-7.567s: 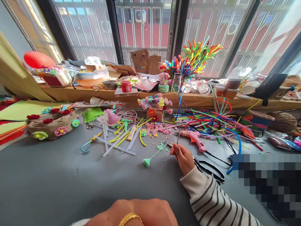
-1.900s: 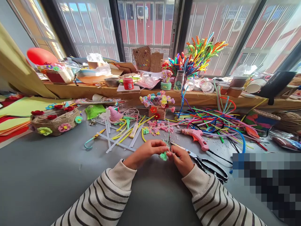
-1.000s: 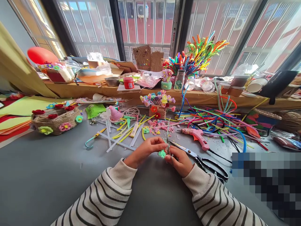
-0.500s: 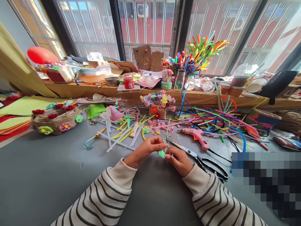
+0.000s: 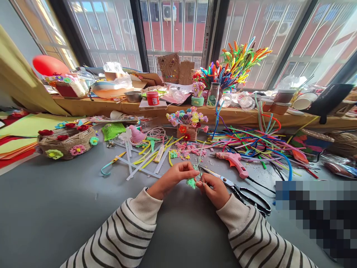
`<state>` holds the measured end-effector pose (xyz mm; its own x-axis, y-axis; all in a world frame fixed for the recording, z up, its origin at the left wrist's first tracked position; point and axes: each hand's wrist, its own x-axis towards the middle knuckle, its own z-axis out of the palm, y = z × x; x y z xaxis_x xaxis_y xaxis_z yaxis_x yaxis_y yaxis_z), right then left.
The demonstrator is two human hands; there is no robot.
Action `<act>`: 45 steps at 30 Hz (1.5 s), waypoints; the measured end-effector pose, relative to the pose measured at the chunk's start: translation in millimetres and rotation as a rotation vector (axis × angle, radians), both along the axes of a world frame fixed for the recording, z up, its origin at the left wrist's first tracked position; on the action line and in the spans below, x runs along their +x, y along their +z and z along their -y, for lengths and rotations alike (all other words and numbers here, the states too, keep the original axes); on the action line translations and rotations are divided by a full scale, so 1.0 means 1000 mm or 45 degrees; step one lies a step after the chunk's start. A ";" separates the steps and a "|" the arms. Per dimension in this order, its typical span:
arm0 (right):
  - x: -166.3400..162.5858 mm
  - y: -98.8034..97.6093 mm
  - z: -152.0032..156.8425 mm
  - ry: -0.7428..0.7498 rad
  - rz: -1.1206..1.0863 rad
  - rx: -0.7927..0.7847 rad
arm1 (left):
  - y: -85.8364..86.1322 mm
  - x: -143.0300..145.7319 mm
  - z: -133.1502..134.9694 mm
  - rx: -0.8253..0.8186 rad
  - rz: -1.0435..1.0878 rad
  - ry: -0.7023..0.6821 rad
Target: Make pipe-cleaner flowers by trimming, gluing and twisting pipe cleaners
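Observation:
Close together above the grey table, both my hands work at a small mint-green fluffy piece point(image 5: 191, 183). My left hand point(image 5: 181, 175) pinches at its upper side with thumb and forefinger. My right hand point(image 5: 214, 190) is closed with thumb and fingers around a thin dark metal rod point(image 5: 201, 175), whose kind is too small to make out. A thin pale strand point(image 5: 199, 158) rises from between the hands. Large scissors point(image 5: 242, 193) with black handles lie beside my right hand. Beyond them rests a pink glue gun point(image 5: 233, 160).
Pink fluffy scraps point(image 5: 189, 149) lie ahead, near clear glue sticks point(image 5: 138, 169). Colourful pipe cleaners point(image 5: 251, 143) are heaped at the right. A rope basket with flowers point(image 5: 67, 143) stands at left, and a small flower-filled basket point(image 5: 187, 132) at the back. The crowded windowsill point(image 5: 122, 108) is behind.
The thin rod in my right hand has tilted slightly, and the right fingers have shifted a little. My left hand stays almost where it was.

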<state>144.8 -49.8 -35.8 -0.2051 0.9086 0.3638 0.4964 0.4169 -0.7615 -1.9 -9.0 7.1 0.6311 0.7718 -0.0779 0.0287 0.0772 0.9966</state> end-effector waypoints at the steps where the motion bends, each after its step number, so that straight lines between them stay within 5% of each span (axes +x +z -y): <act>1: 0.000 0.000 0.000 -0.003 -0.005 0.002 | 0.000 0.000 0.000 0.000 -0.003 0.002; 13: 0.000 0.003 0.002 0.123 0.019 -0.019 | 0.000 0.001 0.000 0.001 0.044 -0.012; 45: 0.001 0.002 0.000 -0.094 -0.011 0.038 | 0.000 0.002 0.000 -0.005 0.015 0.066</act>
<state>145.8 -50.2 -33.3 -0.1348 0.9100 0.3921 0.5198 0.4018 -0.7539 -0.3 -8.5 7.4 0.5910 0.8033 -0.0736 0.0126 0.0821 0.9965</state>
